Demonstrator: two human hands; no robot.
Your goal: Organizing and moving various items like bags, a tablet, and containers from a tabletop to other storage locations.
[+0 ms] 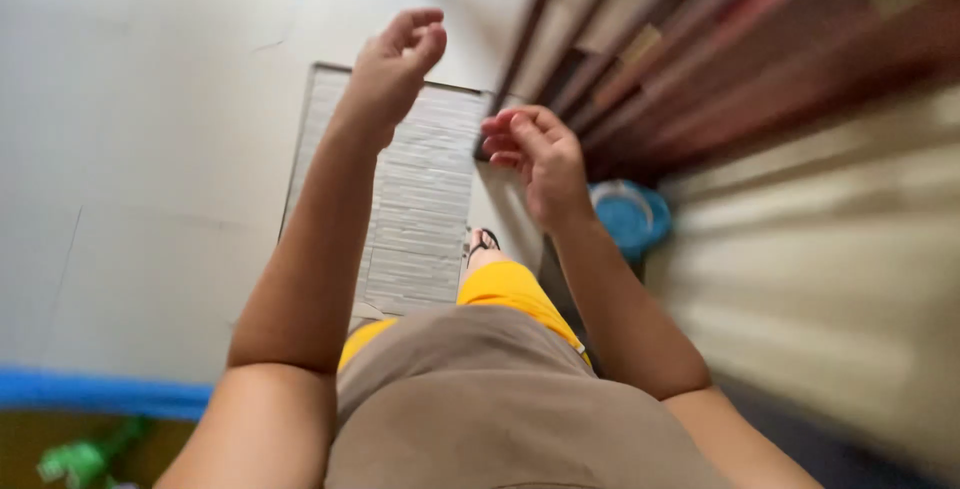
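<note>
I look straight down at my own body while standing. My left hand [392, 67] is raised in front of me, fingers loosely curled, holding nothing. My right hand [537, 157] is lower and to the right, fingers bent and apart, also empty. Both hands hang above a pale striped floor mat [420, 209]. Below them I see my brown shirt [480, 399], yellow shorts [505, 284] and one foot in a black sandal [483, 242] on the mat's right edge.
Dark wooden slatted furniture [700, 49], blurred by motion, fills the upper right. A blue round container [630, 214] sits on the floor beside it. A blue edge [90, 389] and a green object [75, 461] lie at the lower left. Grey tiled floor [150, 149] spreads left.
</note>
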